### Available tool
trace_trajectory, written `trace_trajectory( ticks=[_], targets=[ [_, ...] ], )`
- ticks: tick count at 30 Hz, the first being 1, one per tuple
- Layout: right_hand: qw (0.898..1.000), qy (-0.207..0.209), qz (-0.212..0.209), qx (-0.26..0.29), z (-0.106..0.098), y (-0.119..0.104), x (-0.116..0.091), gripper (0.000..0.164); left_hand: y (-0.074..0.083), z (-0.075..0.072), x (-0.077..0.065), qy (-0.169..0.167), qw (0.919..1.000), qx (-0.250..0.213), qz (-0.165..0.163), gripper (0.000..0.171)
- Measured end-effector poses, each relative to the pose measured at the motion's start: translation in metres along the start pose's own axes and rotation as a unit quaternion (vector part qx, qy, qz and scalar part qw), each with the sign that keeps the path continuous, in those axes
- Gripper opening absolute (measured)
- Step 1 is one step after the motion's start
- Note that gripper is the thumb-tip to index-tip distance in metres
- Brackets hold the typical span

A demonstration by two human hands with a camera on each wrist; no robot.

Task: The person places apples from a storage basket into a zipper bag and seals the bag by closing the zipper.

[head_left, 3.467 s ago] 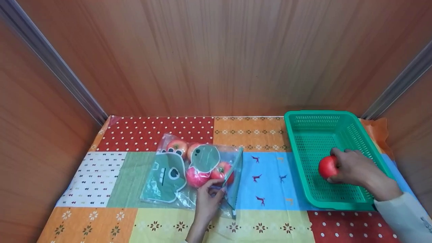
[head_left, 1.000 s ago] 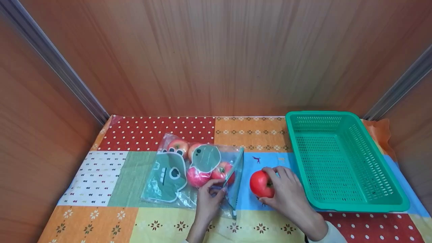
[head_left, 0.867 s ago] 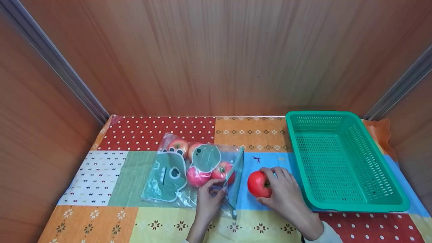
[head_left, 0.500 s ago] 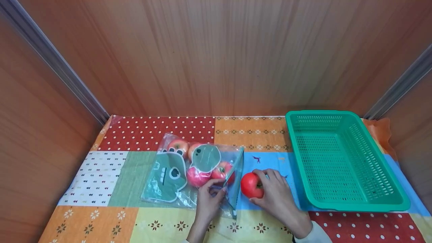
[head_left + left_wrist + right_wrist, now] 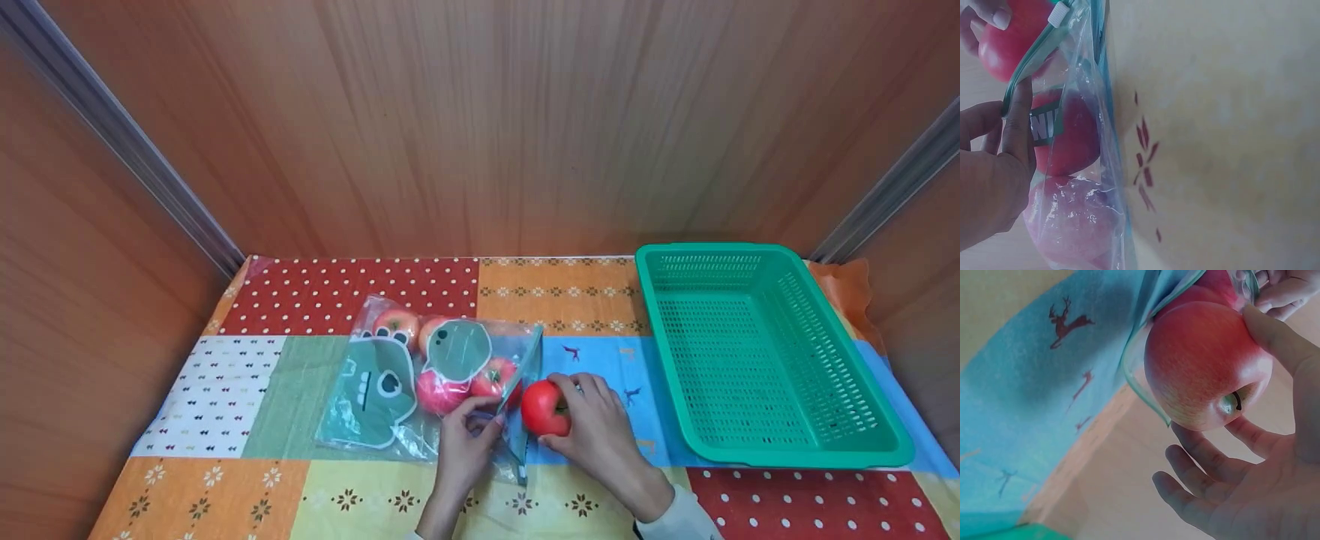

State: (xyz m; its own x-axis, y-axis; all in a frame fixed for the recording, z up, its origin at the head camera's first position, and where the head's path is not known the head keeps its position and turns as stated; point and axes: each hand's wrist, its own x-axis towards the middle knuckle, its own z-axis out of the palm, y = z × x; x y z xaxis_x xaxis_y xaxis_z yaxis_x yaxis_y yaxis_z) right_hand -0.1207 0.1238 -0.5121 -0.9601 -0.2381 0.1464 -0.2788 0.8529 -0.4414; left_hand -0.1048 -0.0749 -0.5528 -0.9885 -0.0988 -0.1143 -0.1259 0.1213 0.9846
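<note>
A clear zip bag (image 5: 427,442) printed with green cartoon figures lies left of centre, several apples (image 5: 395,324) inside it. My left hand (image 5: 466,442) pinches the upper edge of the bag's mouth between thumb and fingers, lifting it so the mouth gapes to the right. In the left wrist view the green zip strip (image 5: 1027,59) with a white slider (image 5: 1058,15) runs past the fingers. My right hand (image 5: 600,420) holds a red apple (image 5: 541,409) by thumb and fingertips, right at the bag's mouth. The right wrist view shows this apple (image 5: 1202,365) with its stem toward the palm.
A green plastic basket (image 5: 667,390) with slotted walls stands at the right, no fruit in it. A patchwork-print cloth (image 5: 360,517) covers the table. Wood-grain panels (image 5: 480,135) rise at the back and on both sides.
My right hand has lifted the apple from the basket and carried it left to the bag's mouth, still inching left in the last second. The left hand has kept its place on the bag.
</note>
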Motion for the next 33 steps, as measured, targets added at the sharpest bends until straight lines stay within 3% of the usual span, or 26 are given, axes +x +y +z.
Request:
trace_trajectory(
  ticks=[24, 29, 33],
  targets=[
    [1.000, -0.008, 0.007, 0.028, 0.027, -0.010, 0.013, 0.080, 0.001, -0.001, -0.002, -0.002, 0.9999, -0.009, 0.013, 0.028],
    [0.999, 0.006, -0.002, 0.039, 0.034, -0.011, 0.015, 0.081, 0.001, -0.002, -0.003, -0.005, 0.9995, -0.015, 0.026, 0.027],
    [0.999, 0.018, -0.004, 0.047, 0.039, -0.011, 0.017, 0.083, 0.002, -0.003, -0.002, -0.003, 0.9997, -0.016, 0.018, 0.027]
  ],
)
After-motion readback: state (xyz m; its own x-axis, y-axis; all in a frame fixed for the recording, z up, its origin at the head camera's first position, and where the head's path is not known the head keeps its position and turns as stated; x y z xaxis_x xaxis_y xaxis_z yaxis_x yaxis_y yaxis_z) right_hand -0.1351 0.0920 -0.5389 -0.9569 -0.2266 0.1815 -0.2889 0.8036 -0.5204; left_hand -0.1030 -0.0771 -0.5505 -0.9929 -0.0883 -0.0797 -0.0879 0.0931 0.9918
